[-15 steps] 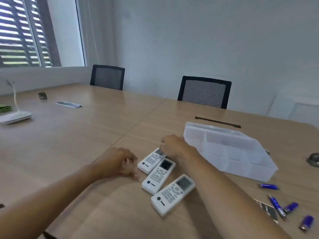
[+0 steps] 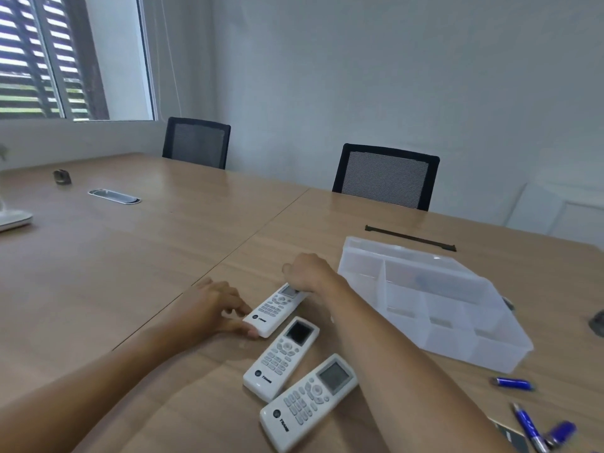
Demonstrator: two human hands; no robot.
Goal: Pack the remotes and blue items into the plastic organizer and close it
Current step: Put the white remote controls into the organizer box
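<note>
Three white remotes lie side by side on the wooden table. The far remote (image 2: 276, 308) is held at both ends: my right hand (image 2: 310, 273) grips its screen end and my left hand (image 2: 212, 308) pinches its bottom end. The middle remote (image 2: 281, 358) and the near remote (image 2: 309, 400) lie untouched. The clear plastic organizer (image 2: 431, 305) sits open to the right, with divided compartments. Blue items lie at the lower right: a blue USB stick (image 2: 513, 384), a blue pen (image 2: 529, 426) and another blue stick (image 2: 560, 431).
A black strip (image 2: 410, 238) lies behind the organizer. Two black mesh chairs (image 2: 387, 176) stand at the far table edge. A cable grommet (image 2: 114, 196), a small dark object (image 2: 62, 176) and a white device (image 2: 13, 220) sit far left. A grey object (image 2: 598, 322) is at the right edge.
Both hands have closed on the far remote's two ends; the left hand moved right to its bottom end. The view shifted slightly.
</note>
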